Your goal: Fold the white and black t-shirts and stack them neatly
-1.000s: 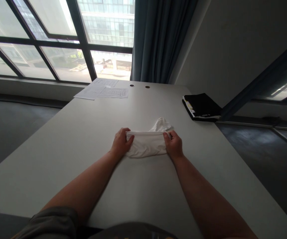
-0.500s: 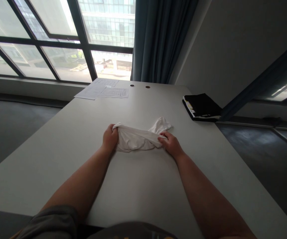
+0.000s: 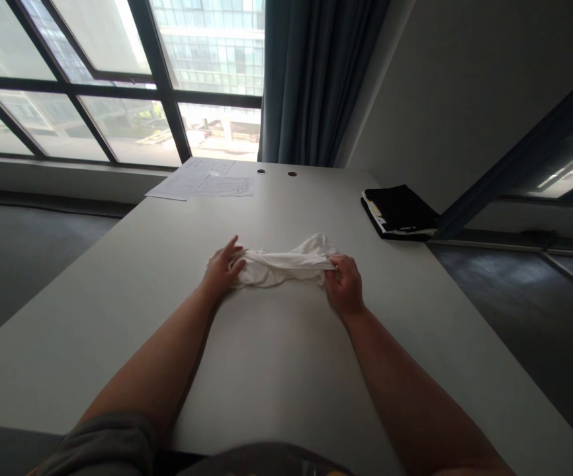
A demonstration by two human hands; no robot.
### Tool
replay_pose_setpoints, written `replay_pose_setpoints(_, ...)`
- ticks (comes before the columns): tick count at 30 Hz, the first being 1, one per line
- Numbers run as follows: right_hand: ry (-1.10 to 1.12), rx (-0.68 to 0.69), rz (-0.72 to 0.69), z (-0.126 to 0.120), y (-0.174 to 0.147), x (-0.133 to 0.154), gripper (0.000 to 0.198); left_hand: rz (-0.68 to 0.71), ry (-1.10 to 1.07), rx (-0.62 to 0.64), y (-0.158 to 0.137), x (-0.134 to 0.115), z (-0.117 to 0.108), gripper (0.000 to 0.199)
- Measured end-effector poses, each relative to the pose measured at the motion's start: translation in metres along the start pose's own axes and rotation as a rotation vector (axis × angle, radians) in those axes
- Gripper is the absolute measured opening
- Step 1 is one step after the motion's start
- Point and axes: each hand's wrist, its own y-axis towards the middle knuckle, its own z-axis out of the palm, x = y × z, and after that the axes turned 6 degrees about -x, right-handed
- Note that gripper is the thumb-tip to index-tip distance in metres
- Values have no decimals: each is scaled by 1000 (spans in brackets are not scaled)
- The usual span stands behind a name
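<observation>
A crumpled white cloth (image 3: pixel 281 266) lies bunched lengthwise on the white table between my hands, one loose end bulging at its far right. My left hand (image 3: pixel 221 270) rests on its left end, fingers spread and the thumb apart from them. At the opposite end, my right hand (image 3: pixel 345 283) is closed, pinching a taut fold of the cloth between thumb and fingers. Part of the cloth's left end is hidden under my left hand.
Printed papers (image 3: pixel 182 184) lie at the table's far left. A black folder (image 3: pixel 400 208) with sheets inside sits near the right edge. Two round cable holes are at the far edge, before a blue curtain (image 3: pixel 316 79) and windows.
My left hand has loosened its grip and spread its fingers over the cloth. My right hand has shifted slightly right, still gripping. The cloth is now narrower and more bunched.
</observation>
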Motion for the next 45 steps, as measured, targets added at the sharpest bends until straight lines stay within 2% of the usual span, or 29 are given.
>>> replay_pose_setpoints(1, 17, 12, -19, -1, 0, 6, 19, 44, 76, 102, -2, -5, 2, 76)
replay_pose_setpoints(3, 56, 157, -69, 0, -3, 18, 20, 92, 213, 208, -6, -14, 5, 78)
replay_pose_setpoints(7, 50, 669, -179, 9, -15, 48, 13, 124, 291, 216, -8, -18, 10, 69)
replay_pose_setpoints(9, 30, 859, -215, 12, -22, 67, 11, 116, 298, 208, -7, -17, 11, 71)
replay_pose_setpoints(12, 115, 1005, -216, 11, -29, 94, 17, 119, 307, 214, -7, -16, 11, 68)
replay_pose_setpoints(14, 280, 1032, -172, 9, -32, 105, 27, 132, 311, 223, -7, -17, 11, 59)
replay_pose_setpoints(17, 474, 899, -83, 12, -32, 104, 35, 132, 312, 204, -7, -19, 10, 45)
replay_pose_setpoints(19, 470, 783, -57, 18, -31, 90, 33, 137, 316, 171, -8, -21, 10, 39)
replay_pose_setpoints(22, 366, 719, -52, 27, -28, 58, 32, 143, 355, 90, -8, -25, 9, 27)
replay_pose_setpoints(24, 275, 674, -52, 28, -25, 34, 30, 95, 406, 2, -8, -26, 7, 19)
replay_pose_setpoints(28, 16, 531, -54, 17, -16, -11, 26, -85, 479, -160, -4, -24, 0, 16)
replay_pose_setpoints(32, -146, 500, 30, 5, -9, -45, 28, -260, 488, -228, 2, -21, -6, 15)
replay_pose_setpoints(34, -199, 452, 71, 2, -5, -53, 22, -233, 469, -251, 1, -25, -7, 23)
replay_pose_setpoints(35, -229, 419, 79, 2, -4, -55, 16, -165, 443, -241, -1, -30, -6, 29)
replay_pose_setpoints(37, -277, 370, 60, 2, -2, -53, 11, 73, 347, -118, -10, -44, -1, 37)
replay_pose_setpoints(39, -286, 336, 33, 3, -1, -49, 14, 374, 217, 155, -24, -62, 9, 38)
replay_pose_setpoints(41, -267, 281, 50, 2, -1, -44, 17, 596, 112, 438, -38, -80, 20, 39)
replay_pose_setpoints(43, -252, 207, 126, 1, -1, -40, 21, 671, 43, 589, -48, -92, 30, 38)
replay_pose_setpoints(45, -251, 118, 215, -2, -1, -41, 25, 634, -55, 645, -50, -93, 35, 28)
